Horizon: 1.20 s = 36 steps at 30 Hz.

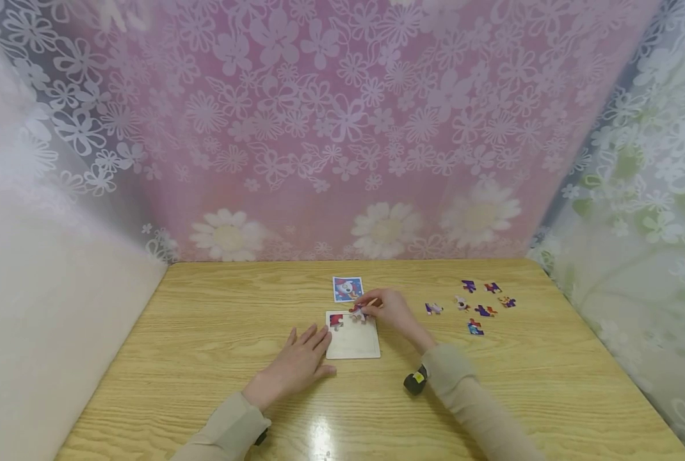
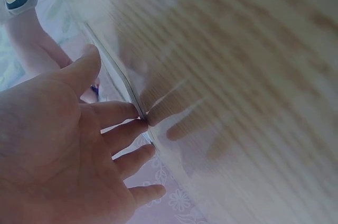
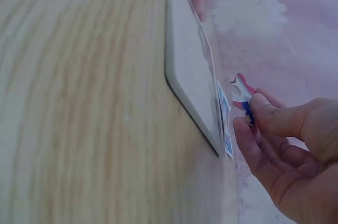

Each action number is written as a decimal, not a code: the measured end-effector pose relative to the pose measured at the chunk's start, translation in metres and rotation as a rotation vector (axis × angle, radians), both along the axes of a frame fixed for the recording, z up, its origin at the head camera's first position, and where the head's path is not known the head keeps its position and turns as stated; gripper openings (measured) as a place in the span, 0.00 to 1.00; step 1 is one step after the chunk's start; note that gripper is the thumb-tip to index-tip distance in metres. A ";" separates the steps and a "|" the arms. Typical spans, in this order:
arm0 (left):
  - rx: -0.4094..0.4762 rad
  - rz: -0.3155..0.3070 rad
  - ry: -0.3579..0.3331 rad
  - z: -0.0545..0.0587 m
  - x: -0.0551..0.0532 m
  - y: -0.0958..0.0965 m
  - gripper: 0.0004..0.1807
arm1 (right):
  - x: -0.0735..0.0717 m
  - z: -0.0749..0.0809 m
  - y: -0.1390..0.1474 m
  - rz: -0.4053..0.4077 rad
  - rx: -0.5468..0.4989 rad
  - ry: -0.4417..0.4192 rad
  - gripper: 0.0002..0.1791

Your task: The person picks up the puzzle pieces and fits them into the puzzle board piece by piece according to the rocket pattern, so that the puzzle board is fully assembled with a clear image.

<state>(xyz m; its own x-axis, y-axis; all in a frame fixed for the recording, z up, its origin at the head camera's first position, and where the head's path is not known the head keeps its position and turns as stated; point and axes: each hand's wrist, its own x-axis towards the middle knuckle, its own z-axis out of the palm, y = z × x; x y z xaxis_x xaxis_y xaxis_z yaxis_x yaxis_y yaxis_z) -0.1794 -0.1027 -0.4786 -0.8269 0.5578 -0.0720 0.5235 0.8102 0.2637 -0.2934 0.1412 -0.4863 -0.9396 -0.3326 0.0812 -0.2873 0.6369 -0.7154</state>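
Note:
A white puzzle tray [image 1: 351,346] lies on the table, with one red and white puzzle piece [image 1: 336,321] set in its far left corner. My left hand [image 1: 299,362] rests flat with straight fingers, its fingertips at the tray's left edge; the left wrist view shows the same fingers [image 2: 127,138] along that edge. Between thumb and fingers my right hand [image 1: 393,312] pinches another puzzle piece [image 3: 243,100], coloured red, white and blue, above the tray's far right part. Just beyond the tray lies a square picture card [image 1: 347,288] with a white cartoon face on blue.
Several loose puzzle pieces [image 1: 484,310] are scattered on the right side of the wooden table [image 1: 216,333]. A floral curtain [image 1: 342,128] hangs behind the table's far edge. Black wrist cameras [image 1: 416,380] sit on both wrists.

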 end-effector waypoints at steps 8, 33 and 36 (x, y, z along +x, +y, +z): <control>0.007 -0.003 0.004 0.000 -0.001 0.000 0.39 | -0.003 -0.006 -0.017 0.044 0.109 0.008 0.08; 0.014 -0.012 0.011 0.000 0.000 -0.002 0.39 | 0.006 -0.003 -0.036 0.079 0.278 0.145 0.09; 0.016 -0.008 0.005 0.000 0.000 -0.002 0.39 | 0.007 -0.002 -0.037 0.084 0.287 0.149 0.08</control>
